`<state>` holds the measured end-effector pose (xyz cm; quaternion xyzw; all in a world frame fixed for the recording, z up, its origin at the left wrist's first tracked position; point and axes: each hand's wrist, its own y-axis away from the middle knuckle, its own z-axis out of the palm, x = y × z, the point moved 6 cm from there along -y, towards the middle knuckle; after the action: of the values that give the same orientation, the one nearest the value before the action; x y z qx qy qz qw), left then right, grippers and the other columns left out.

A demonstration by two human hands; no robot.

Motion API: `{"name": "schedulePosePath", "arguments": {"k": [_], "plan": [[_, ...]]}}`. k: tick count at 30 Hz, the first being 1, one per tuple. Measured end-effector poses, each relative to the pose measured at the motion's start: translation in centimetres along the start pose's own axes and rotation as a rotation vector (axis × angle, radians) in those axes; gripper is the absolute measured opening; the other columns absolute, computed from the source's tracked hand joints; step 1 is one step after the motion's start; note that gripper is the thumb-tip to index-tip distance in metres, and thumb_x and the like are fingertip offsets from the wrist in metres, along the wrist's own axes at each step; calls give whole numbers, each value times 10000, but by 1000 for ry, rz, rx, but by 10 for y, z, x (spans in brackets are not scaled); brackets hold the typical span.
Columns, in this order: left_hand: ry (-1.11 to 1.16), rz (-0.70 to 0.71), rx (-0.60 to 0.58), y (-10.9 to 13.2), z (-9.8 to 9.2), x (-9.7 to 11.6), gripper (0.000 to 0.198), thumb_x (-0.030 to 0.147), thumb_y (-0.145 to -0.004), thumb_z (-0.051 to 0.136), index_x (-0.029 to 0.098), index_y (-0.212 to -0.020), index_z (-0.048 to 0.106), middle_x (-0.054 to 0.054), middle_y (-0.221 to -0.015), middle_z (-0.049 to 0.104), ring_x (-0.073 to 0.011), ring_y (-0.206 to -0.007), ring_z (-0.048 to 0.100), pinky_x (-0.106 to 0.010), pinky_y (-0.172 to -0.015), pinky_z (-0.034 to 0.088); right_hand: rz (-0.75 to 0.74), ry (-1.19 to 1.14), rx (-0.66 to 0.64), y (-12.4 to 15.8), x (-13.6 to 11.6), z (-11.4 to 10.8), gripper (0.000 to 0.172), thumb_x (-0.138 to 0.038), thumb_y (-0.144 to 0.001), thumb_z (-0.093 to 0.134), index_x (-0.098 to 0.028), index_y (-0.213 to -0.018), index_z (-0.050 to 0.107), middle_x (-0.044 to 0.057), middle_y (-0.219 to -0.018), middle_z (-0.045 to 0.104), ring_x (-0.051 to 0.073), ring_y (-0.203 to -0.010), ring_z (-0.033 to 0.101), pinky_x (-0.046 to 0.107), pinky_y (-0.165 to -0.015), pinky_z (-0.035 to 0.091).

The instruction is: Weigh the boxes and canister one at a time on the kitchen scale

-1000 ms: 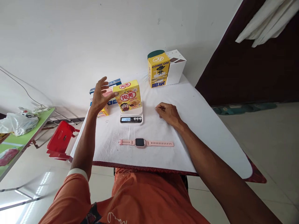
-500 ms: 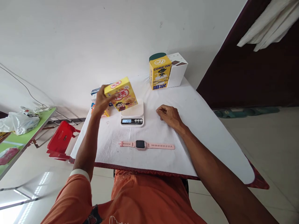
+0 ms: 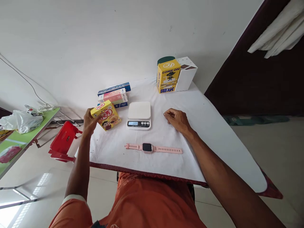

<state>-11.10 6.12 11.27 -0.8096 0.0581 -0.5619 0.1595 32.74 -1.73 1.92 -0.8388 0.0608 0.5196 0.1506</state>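
My left hand (image 3: 92,119) grips a yellow snack box (image 3: 107,117) by its left side, tilted, left of the kitchen scale. The white scale (image 3: 139,110) has a bare platform and a lit display. My right hand (image 3: 176,119) rests on the white tablecloth right of the scale, its fingers curled; whether anything is inside them is hidden. A pink-strapped watch (image 3: 147,147) lies flat in front of the scale. Behind the snack box are a pink box (image 3: 113,96) and a blue box (image 3: 114,89), with another dark blue box (image 3: 121,104) below the pink one.
At the back of the table (image 3: 220,158) stand a yellow "COME ON" box (image 3: 168,77), a white box (image 3: 186,77) and a green-lidded container (image 3: 166,59). A red chair (image 3: 64,141) and a green table (image 3: 30,129) with plastic bags are at the left.
My left hand has moved the yellow snack box left and down, away from above the scale, uncovering the boxes behind. The view has shifted slightly. My right hand stays curled on the table.
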Motion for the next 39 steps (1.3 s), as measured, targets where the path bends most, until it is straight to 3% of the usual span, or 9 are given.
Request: {"name": "schedulePosePath", "arguments": {"k": [3, 7, 13, 19, 27, 31, 33, 35, 39], "plan": [[-17, 48, 122, 6, 18, 2, 656, 577, -597, 909, 238, -1007, 527, -24, -955, 731, -203, -825, 738, -359, -736, 640, -1, 1, -7, 0, 1, 0, 175, -373, -838, 596, -227, -749, 633, -21, -598, 617, 152, -525, 592, 293, -635, 506], [-230, 165, 223, 5, 44, 21, 554, 544, -693, 871, 251, -1015, 530, 11, -900, 686, -166, -777, 661, -305, -698, 572, 1, -6, -7, -1, 4, 1, 181, -384, -842, 597, -226, -764, 637, -17, -613, 630, 153, -521, 596, 294, -629, 509], [-407, 248, 296, 0, 73, 21, 506, 503, -747, 833, 265, -1021, 481, -5, -942, 657, -207, -831, 621, -385, -818, 553, 10, -7, -13, -2, 4, 1, 165, -366, -837, 598, -222, -769, 639, -9, -650, 652, 153, -524, 610, 294, -623, 509], [-389, 270, 307, -8, 76, 8, 527, 527, -772, 806, 268, -1086, 470, -52, -1053, 671, -264, -960, 674, -430, -879, 567, 10, -4, -14, -1, 1, 0, 169, -365, -849, 600, -225, -760, 631, -22, -632, 630, 154, -536, 615, 288, -628, 516], [-335, 273, 203, -4, 76, 1, 646, 477, -775, 822, 244, -1283, 499, -131, -1247, 651, -325, -1165, 656, -507, -1027, 545, 14, 13, -25, 2, 0, 0, 194, -401, -846, 591, -229, -764, 624, -28, -644, 620, 148, -536, 605, 285, -624, 506], [-334, 387, 232, 14, 73, 20, 935, 485, -727, 880, 205, -1493, 423, -222, -1496, 489, -411, -1441, 478, -604, -1208, 402, 26, 30, -30, 4, 0, 0, 214, -428, -841, 579, -231, -774, 628, -22, -656, 621, 153, -551, 608, 288, -617, 488], [-366, 477, 267, 31, 72, 35, 973, 510, -747, 876, 212, -1541, 399, -228, -1550, 445, -428, -1512, 396, -630, -1255, 337, 50, 32, -33, 5, 0, 0, 224, -444, -834, 584, -232, -780, 631, -20, -662, 622, 156, -554, 606, 292, -613, 480], [-383, 552, 217, 50, 77, 45, 816, 522, -827, 817, 232, -1502, 462, -203, -1494, 519, -416, -1482, 446, -625, -1244, 366, 69, 32, -35, 6, 1, 1, 237, -460, -832, 592, -232, -782, 635, -22, -659, 611, 157, -554, 601, 294, -613, 473], [-326, 565, -142, 82, 109, 37, 427, 500, -1010, 603, 248, -1354, 591, -155, -1247, 677, -346, -1250, 651, -533, -1108, 530, 65, 32, -36, 8, 1, 1, 261, -487, -829, 604, -231, -799, 649, -29, -639, 604, 159, -562, 594, 299, -634, 479]]}}
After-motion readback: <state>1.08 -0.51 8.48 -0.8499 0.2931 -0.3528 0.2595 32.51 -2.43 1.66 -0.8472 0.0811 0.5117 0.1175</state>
